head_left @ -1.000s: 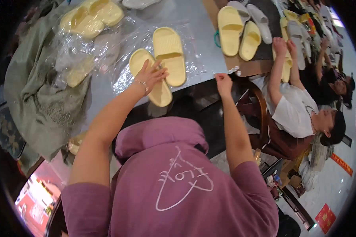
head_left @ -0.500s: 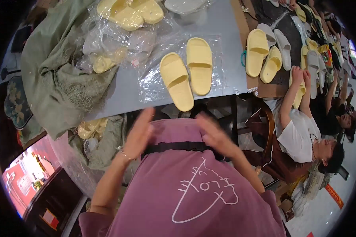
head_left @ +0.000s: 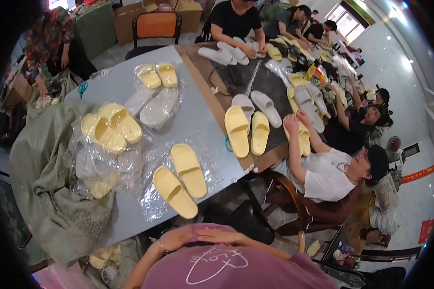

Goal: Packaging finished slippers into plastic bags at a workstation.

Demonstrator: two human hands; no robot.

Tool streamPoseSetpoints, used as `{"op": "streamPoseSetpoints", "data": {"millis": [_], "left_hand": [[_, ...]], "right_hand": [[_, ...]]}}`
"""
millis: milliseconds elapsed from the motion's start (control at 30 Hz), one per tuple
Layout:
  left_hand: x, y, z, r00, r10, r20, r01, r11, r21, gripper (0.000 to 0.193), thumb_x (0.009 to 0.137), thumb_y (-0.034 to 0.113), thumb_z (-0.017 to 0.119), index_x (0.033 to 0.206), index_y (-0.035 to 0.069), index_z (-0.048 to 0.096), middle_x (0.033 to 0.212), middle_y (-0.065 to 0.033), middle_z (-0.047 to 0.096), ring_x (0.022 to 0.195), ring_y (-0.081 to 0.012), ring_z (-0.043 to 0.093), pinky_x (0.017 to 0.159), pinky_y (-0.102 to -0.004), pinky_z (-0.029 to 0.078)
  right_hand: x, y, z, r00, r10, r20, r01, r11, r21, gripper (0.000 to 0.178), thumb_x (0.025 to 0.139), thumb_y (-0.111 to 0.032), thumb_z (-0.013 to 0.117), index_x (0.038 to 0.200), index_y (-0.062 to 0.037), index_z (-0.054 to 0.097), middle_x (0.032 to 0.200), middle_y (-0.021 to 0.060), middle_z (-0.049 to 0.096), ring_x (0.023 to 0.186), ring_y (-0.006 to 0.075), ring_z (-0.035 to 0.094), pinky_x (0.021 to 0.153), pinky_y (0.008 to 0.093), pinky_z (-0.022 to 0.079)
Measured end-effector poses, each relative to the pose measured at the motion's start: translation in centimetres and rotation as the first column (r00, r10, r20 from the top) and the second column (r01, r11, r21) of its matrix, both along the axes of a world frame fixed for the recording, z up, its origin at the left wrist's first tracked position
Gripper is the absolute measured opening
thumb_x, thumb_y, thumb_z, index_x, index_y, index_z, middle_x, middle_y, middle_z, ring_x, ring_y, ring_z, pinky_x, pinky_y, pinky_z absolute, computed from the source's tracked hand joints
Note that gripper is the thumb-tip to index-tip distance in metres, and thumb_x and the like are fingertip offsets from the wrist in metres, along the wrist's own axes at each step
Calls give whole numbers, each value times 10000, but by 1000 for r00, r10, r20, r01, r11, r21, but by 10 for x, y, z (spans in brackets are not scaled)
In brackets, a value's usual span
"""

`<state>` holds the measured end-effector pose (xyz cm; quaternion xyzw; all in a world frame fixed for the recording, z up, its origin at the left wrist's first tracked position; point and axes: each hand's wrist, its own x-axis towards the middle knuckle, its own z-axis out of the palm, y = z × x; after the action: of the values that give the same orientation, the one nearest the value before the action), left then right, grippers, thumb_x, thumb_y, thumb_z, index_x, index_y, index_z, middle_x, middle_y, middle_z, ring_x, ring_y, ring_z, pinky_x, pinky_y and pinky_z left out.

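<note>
Both my hands rest low against the front of my purple shirt (head_left: 193,262), fingertips close together. My left hand (head_left: 179,236) lies flat with fingers stretched, and my right hand (head_left: 220,236) lies likewise; nothing shows in either. Just beyond them, a pair of yellow slippers sits on a clear plastic bag (head_left: 149,198) at the table's near edge. The left slipper (head_left: 175,192) overhangs the edge slightly, while the right slipper (head_left: 189,170) lies beside it. Farther left are a plastic-wrapped yellow pair (head_left: 112,127) and a wrapped grey slipper (head_left: 160,107).
A green sack cloth (head_left: 58,164) drapes over the grey table's (head_left: 212,149) left side. To the right, a seated person in a white shirt (head_left: 325,176) has raised hands near more slippers (head_left: 236,130). Other people work farther back. A dark chair (head_left: 248,216) stands beside me.
My hands have come from apart at either side of my waist to together in front of it. The view has lifted and shifted, showing more of the table and room.
</note>
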<state>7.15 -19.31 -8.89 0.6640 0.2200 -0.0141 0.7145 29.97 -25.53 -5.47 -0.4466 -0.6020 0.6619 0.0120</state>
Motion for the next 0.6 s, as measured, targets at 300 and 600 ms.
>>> {"op": "streamPoseSetpoints", "data": {"millis": [300,600], "left_hand": [[10,10,-9,992,90,-90,-67,970,233,510,933,383,388,1298,28,391,1294,-185,434,1219,-299,388,1010,-352,297],[-69,-17,-56,636,686,-353,-623,727,289,406,932,232,470,1248,-24,460,1183,-171,549,1123,-255,512,966,-337,383]], "right_hand": [[33,92,-3,713,-701,-32,693,695,191,187,909,-139,510,980,11,596,899,63,626,870,120,579,814,257,452],[-42,178,-126,697,-637,330,96,538,838,407,588,-191,699,965,-82,589,1044,102,465,1036,293,422,895,439,317]]}}
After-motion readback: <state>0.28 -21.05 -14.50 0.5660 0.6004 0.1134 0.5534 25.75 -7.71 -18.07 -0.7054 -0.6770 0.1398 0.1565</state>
